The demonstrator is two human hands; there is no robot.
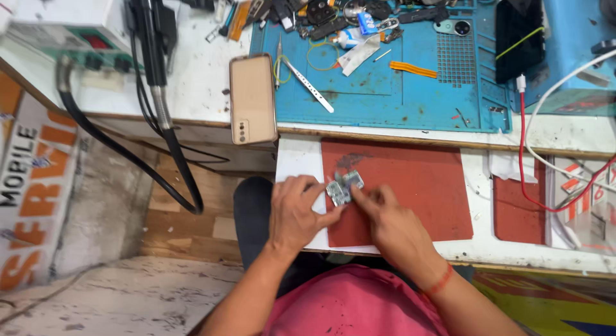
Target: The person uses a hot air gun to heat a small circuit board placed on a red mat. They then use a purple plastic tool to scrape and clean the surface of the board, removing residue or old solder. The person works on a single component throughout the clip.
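1. Both of my hands meet over the red mat [410,182] on the near ledge of the bench, with one small grey metal-and-board part [342,187] pinched between them.
2. My left hand [296,211] comes in from the left, thumb and fingers closed on the part's lower left end; the part sits just up and to the right of that hand's knuckles.
3. My right hand [385,217] comes in from the right, fingertips pressing on the part's right edge, so the part lies up and to the left of it. The two hands are close together, both clamped on the same piece.
4. Neither hand is clearly nearer; the left covers more of the part from below, the right only touches with its fingertips.
5. Long axis: the part runs on a slant, from lower left near my left thumb to upper right, where its free end points away from me toward the blue work mat [385,86]. Finer detail of its face is too small to tell.
6. It rests at the left edge of the red mat, partly over the white ledge [295,159] beside it.
7. Farther up, well apart from my hands, a phone [252,98] lies face down, its long axis pointing away from me, and tweezers [307,84] lie slanted on the blue mat.
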